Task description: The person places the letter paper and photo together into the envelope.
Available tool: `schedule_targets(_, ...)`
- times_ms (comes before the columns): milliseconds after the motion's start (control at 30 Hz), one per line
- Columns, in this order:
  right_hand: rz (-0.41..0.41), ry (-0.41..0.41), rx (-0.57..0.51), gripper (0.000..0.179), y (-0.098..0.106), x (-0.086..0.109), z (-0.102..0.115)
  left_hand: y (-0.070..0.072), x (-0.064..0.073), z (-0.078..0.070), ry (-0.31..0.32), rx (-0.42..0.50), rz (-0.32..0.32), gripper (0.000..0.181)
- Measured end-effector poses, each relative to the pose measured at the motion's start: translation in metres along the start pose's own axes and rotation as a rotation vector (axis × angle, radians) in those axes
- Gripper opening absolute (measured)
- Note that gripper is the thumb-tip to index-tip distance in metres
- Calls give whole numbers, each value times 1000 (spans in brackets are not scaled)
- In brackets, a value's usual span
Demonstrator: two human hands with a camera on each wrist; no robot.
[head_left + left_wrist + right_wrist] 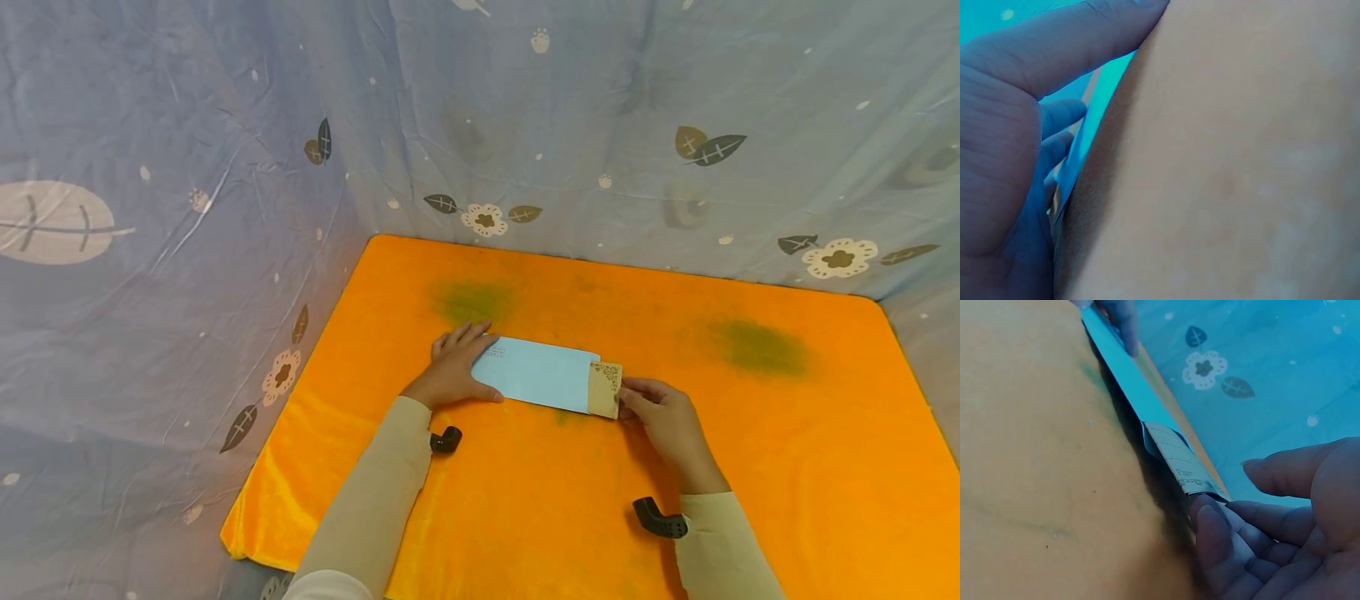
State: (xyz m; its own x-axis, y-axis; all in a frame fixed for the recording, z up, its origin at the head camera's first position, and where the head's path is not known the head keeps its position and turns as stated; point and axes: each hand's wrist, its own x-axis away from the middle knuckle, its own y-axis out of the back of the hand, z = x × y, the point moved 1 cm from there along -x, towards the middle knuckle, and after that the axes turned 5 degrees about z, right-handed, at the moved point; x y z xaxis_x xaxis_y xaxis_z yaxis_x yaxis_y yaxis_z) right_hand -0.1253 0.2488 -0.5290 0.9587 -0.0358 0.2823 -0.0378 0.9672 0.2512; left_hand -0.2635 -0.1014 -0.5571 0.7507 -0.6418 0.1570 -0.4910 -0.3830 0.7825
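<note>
A pale blue envelope (pixel 536 372) lies lengthwise over the orange cloth, with small print near its left end. A tan card (pixel 604 389) with a dark floral pattern sticks out of its right end; the rest of it is hidden inside. The left hand (pixel 454 367) holds the envelope's left end, its thumb at the near edge and its fingers at the far edge. At the card's outer end, the right hand (pixel 663 421) grips the edge with its fingertips. The right wrist view shows the word "Paper" on the card (pixel 1186 464) and the envelope's mouth gaping slightly around it.
An orange velvet cloth (pixel 825 450) covers the table, with greenish dark patches. Grey-blue curtains (pixel 570 125) printed with leaves and flowers hang behind and at the sides. Black wrist devices (pixel 660 518) stick out from both beige sleeves.
</note>
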Motion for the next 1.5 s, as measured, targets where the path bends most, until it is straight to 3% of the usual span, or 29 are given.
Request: schedule_targets(1500, 82, -22, -162, 53, -19, -12, 2, 1, 1, -3, 6, -15, 3, 112)
